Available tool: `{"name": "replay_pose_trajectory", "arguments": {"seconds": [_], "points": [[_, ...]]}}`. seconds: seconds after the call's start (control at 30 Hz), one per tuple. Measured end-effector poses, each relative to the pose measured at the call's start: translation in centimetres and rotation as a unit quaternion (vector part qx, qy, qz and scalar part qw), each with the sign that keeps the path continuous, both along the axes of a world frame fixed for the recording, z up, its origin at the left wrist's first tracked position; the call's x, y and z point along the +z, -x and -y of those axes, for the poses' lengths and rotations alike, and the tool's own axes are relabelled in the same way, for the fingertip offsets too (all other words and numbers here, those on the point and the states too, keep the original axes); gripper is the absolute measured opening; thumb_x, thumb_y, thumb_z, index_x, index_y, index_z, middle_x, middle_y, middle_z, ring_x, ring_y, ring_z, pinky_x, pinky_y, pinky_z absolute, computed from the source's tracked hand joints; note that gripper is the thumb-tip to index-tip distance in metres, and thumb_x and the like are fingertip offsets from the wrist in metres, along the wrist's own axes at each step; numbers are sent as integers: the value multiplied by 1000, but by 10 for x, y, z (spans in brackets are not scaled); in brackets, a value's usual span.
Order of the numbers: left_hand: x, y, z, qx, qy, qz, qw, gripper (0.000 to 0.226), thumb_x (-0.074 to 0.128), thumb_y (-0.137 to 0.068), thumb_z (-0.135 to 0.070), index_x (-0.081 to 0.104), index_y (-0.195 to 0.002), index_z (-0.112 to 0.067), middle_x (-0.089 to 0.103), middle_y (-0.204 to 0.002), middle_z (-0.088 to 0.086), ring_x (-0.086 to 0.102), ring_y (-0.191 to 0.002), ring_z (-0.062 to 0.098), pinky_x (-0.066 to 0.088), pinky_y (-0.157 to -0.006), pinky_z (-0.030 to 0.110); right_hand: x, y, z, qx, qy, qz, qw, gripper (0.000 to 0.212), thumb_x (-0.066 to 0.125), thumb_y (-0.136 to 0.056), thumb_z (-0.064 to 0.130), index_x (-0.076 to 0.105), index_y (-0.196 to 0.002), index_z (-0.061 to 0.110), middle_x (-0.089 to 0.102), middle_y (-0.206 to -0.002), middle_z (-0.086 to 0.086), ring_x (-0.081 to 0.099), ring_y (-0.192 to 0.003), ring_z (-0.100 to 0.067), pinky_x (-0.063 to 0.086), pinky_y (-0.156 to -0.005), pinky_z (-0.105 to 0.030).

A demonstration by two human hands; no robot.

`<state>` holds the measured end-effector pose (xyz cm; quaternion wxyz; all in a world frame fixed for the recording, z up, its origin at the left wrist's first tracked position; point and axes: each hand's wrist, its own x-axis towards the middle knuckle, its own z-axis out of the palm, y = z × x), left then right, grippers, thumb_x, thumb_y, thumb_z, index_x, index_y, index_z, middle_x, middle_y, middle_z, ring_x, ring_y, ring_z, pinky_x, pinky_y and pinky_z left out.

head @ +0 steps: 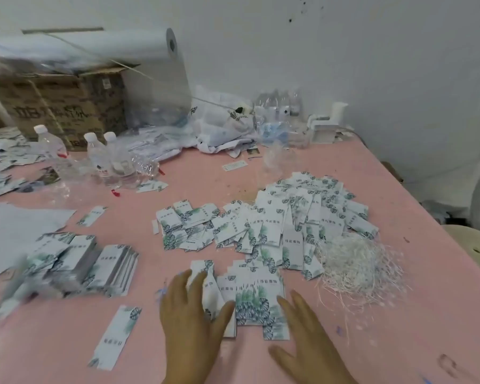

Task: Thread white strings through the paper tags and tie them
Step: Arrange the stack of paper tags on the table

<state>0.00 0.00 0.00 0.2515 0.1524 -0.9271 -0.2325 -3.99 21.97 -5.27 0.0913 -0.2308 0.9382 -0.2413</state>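
Right now both hands lie flat on the pink table [399,189], fingers straight and spread, gripping nothing. The left hand [190,320] covers the left edge of a small fanned bunch of paper tags [257,300], its fingertips [186,274] lying on top of the cards and its thumb reaching across toward the leaf print. The right hand [308,342] sits just beside the same bunch on its right, palm down; its fingertips come close to the cards, though I cannot tell whether they touch. Between the two hands the bunch shows white faces with green leaves and dark lettering. Beyond the hands, farther from the person, a big loose heap of tags [283,220] sprawls across the table. To the right of that heap, and ahead of the right hand, a tangle of white strings [358,264] lies in a fluffy pile, touching the heap's edge. Out to the left of the left hand, neat stacks of tags [94,264] stand side by side, partly blurred, and a single tag [117,336] lies alone nearer the person. Far beyond the left hand stand water bottles [106,159], a cardboard box [58,106], and a roll of clear film [108,48] resting on top of it.
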Motion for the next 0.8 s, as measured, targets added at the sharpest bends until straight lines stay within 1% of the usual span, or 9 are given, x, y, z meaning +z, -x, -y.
{"name": "replay_pose_trajectory", "arguments": {"seconds": [0.1, 0.17, 0.37, 0.5, 0.53, 0.6, 0.67, 0.73, 0.8], "points": [[-5, 20, 9, 23, -3, 129, 991, 82, 69, -76, -63, 44, -144, -24, 31, -155, 14, 26, -144, 36, 32, -110, 52, -1, 14, 16, 4, -24, -32, 999, 79, 38, -85, 73, -16, -141, 60, -35, -150, 18, -14, -141, -1, 0, -115, -26], [-15, 30, 15, -5, -21, 171, 985, 79, 66, -81, -57, 34, -147, -31, 16, -162, 7, 24, -146, 29, 36, -110, 43, -6, 24, 23, 8, -36, -59, 998, 71, 32, -90, 71, -7, -147, 54, -32, -151, 13, -10, -146, -8, -2, -116, -26], [-29, 41, 36, -36, -33, 199, 979, 69, 63, -84, -40, 32, -146, -41, 6, -164, -9, 27, -143, 20, 49, -91, 36, -4, 48, 31, 10, -15, -68, 998, 64, 30, -96, 63, -3, -149, 50, -31, -154, 11, -12, -147, -9, -4, -114, -25], [-28, 47, 43, -58, -53, 195, 978, 73, 66, -87, -40, 27, -149, -44, -4, -162, -20, 22, -147, 16, 50, -95, 38, -1, 51, 33, 36, 13, -68, 997, 66, 31, -95, 64, -5, -149, 51, -33, -155, 13, -17, -145, -6, 1, -114, -25], [-29, 47, 46, -65, -67, 189, 978, 76, 67, -86, -43, 25, -149, -45, -8, -160, -22, 23, -146, 12, 50, -93, 36, 0, 49, 30, 40, 17, -67, 997, 69, 35, -93, 65, -1, -150, 49, -28, -158, 11, -13, -146, -6, 5, -114, -27], [-26, 45, 50, -70, -107, 173, 977, 89, 70, -81, -55, 16, -151, -46, -13, -160, -26, 25, -138, 2, 48, -88, 31, -1, 47, 20, 25, 25, -109, 993, 70, 52, -86, 59, 37, -148, 30, 16, -162, -8, 25, -143, -18, 28, -108, -35], [-26, 40, 53, -38, -127, 132, 982, 98, 71, -76, -61, 15, -153, -39, -4, -160, -26, 26, -131, -1, 47, -92, 35, -3, 46, 12, -5, 35, -150, 988, 59, 59, -80, 51, 63, -125, 14, 53, -140, -15, 55, -121, -26, 44, -93, -38], [-27, 40, 55, 17, -142, 107, 984, 93, 78, -74, -50, 29, -148, -24, 22, -150, -11, 37, -130, 8, 47, -94, 38, -7, 45, 11, -22, 46, -161, 986, 50, 69, -77, 43, 68, -116, 11, 59, -131, -13, 58, -114, -23, 47, -87, -37], [-26, 42, 55, 53, -155, 106, 981, 69, 84, -72, -36, 47, -126, -17, 40, -120, -4, 50, -111, 19, 47, -82, 34, -10, 44, 12, -28, 55, -157, 986, 51, 82, -73, 35, 68, -116, 11, 60, -130, -11, 55, -113, -19, 47, -86, -34]]}}
